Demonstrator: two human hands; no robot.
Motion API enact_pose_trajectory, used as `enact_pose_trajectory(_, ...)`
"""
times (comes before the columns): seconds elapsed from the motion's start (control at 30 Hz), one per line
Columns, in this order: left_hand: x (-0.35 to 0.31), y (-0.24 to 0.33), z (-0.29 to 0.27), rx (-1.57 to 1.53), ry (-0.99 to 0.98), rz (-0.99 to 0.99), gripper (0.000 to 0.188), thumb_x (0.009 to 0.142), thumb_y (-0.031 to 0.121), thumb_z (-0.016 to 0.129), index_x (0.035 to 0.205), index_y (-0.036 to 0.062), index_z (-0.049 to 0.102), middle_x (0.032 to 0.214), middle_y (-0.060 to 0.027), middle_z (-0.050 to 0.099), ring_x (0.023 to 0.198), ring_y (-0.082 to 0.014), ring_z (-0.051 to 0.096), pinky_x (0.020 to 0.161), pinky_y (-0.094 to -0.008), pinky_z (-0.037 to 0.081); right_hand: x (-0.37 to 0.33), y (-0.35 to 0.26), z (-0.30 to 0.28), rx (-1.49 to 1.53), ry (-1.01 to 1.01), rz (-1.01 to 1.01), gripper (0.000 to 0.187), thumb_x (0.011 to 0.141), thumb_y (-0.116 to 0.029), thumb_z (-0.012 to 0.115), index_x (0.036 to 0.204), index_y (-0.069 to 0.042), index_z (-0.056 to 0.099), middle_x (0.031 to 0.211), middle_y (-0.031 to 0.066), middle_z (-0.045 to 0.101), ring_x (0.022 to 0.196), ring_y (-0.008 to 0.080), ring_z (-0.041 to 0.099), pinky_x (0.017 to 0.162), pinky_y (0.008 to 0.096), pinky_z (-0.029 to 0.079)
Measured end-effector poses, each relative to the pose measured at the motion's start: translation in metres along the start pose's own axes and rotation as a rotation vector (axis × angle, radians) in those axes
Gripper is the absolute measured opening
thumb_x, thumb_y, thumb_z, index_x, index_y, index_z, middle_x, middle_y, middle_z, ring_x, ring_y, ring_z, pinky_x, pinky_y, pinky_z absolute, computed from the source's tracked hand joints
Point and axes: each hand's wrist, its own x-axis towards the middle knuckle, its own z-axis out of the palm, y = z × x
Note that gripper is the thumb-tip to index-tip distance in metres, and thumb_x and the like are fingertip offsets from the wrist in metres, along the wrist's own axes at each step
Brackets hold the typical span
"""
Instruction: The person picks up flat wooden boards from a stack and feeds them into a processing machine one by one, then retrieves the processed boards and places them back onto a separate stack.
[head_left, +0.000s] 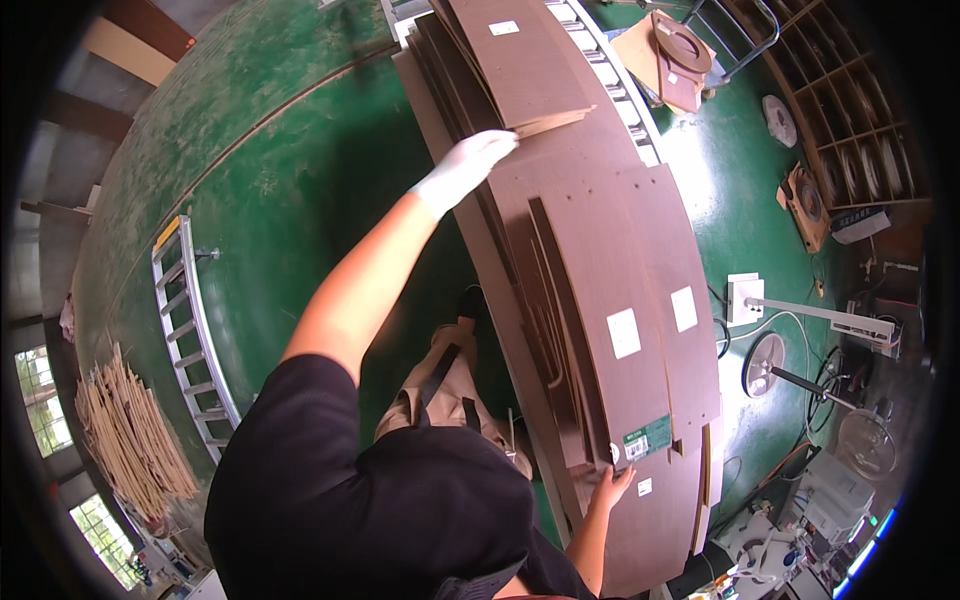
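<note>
Stacks of flat brown panels lie on a long support in front of me. My left hand (478, 165), in a white glove, reaches far forward. Its closed fingertips grip the near left corner of the upper panel stack (530, 75). My right hand (607, 489), bare, is at the near end of a second brown panel stack (600, 270), its fingers curled at the edge beside a green label (648, 438). White paper labels (623, 334) are stuck on these panels. The undersides of the fingers are hidden at both edges.
A roller conveyor (615, 85) runs along the far side. An aluminium ladder (190, 330) and a bundle of thin wooden strips (135, 435) lie to the left. On the right are a metal-armed stand (745, 300), cables, a wooden rack (850, 110) and a cart rail (752, 55).
</note>
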Motion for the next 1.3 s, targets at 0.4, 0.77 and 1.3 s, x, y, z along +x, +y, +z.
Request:
enact_pose_trajectory(0.4,0.116,-0.018,0.092,-0.162,-0.65,-0.575,0.069,0.106,0.047,0.042,0.158,0.0027,0.031,0.166,-0.0091,0.026,0.152,-0.0223,0.022,0.125,-0.0371,0.018,-0.162,-0.106,0.014,0.333,-0.125,0.355,0.052,0.099,-0.028,0.064,0.142,-0.002,0.052,0.127,0.0196,0.066,0.118,0.0284,0.064,0.102,0.0385,0.048)
enact_pose_trajectory(0.77,0.125,0.001,0.115,0.668,-0.31,-0.681,0.089,0.082,0.079,0.049,0.157,0.0336,0.029,0.163,0.002,0.026,0.146,-0.0322,0.025,0.113,-0.063,0.024,-0.223,-0.123,0.12,0.716,0.133,0.586,0.043,0.1,-0.028,0.062,0.134,-0.002,0.06,0.113,0.0068,0.069,0.096,0.0149,0.065,0.087,0.0318,0.053)
enact_pose_trajectory(1.3,0.078,-0.009,0.151,0.627,-0.263,-0.658,0.067,0.089,0.066,0.051,0.141,0.0245,0.053,0.144,-0.0035,0.051,0.128,-0.0292,0.045,0.101,-0.061,0.037,-0.059,-0.142,0.028,1.491,0.177,0.448,0.045,0.101,-0.027,0.057,0.139,-0.002,0.056,0.128,0.0111,0.066,0.119,0.0175,0.06,0.102,0.0344,0.046)
